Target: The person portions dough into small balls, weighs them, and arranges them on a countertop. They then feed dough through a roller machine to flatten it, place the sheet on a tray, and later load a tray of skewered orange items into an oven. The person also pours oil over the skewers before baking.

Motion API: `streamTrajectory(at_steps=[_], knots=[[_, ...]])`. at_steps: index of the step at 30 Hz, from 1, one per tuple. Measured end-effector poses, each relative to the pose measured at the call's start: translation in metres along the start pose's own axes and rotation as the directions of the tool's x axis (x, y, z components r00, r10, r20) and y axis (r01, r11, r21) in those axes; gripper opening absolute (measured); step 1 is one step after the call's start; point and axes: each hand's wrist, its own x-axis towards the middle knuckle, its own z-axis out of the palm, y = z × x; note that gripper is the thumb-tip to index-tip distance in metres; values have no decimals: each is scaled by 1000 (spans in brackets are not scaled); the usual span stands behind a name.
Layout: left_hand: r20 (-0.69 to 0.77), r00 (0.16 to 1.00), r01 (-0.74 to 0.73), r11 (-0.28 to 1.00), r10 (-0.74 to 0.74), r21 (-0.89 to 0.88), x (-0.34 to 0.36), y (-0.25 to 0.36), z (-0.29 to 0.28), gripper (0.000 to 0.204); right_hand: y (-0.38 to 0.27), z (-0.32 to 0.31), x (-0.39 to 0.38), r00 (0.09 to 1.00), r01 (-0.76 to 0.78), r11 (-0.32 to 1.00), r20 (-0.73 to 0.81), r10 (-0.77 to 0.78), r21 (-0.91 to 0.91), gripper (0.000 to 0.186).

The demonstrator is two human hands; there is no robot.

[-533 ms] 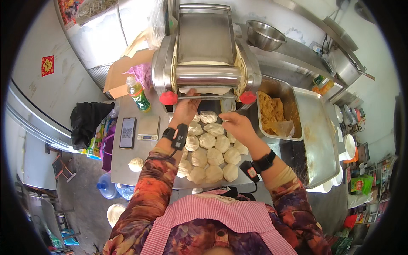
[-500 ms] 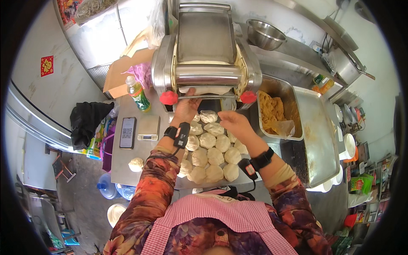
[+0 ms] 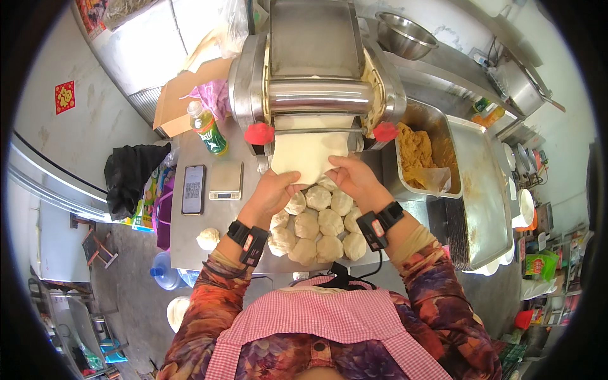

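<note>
A pale, smooth dough sheet (image 3: 309, 155) hangs out from under the rollers of a steel dough sheeter (image 3: 320, 96). My left hand (image 3: 277, 188) pinches its near left corner between thumb and fingers. At the near right corner my right hand (image 3: 352, 175) grips the same sheet. Between them the sheet's front edge is stretched fairly flat. Just below, rows of round dough balls (image 3: 306, 225) lie close together on the steel table (image 3: 190, 244); the farthest ones are partly covered by the sheet and my hands.
A phone (image 3: 194, 190), a small scale (image 3: 226, 180) and a green-labelled bottle (image 3: 208, 130) stand at the left. One lone dough ball (image 3: 208, 239) sits near the table's front edge. To the right are a deep pan (image 3: 455, 145) of orange-brown filling and a large tray (image 3: 484, 190).
The dough sheet has come out toward me from under the rollers. My left hand drew back from the machine, and my right hand now grips the sheet's other corner.
</note>
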Motion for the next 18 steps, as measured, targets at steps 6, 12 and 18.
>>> streamTrajectory(at_steps=[6,12,18], knots=[[56,995,77,996,-80,54,-37,-2,4,42,-7,8,-41,999,0,1000,47,0,-2,48],[102,989,93,985,-109,145,-59,-12,15,45,-16,9,-74,994,-104,993,20,106,-58,51],[168,981,46,966,-91,256,-79,-27,30,46,-34,9,-101,985,-126,988,106,135,-86,54]])
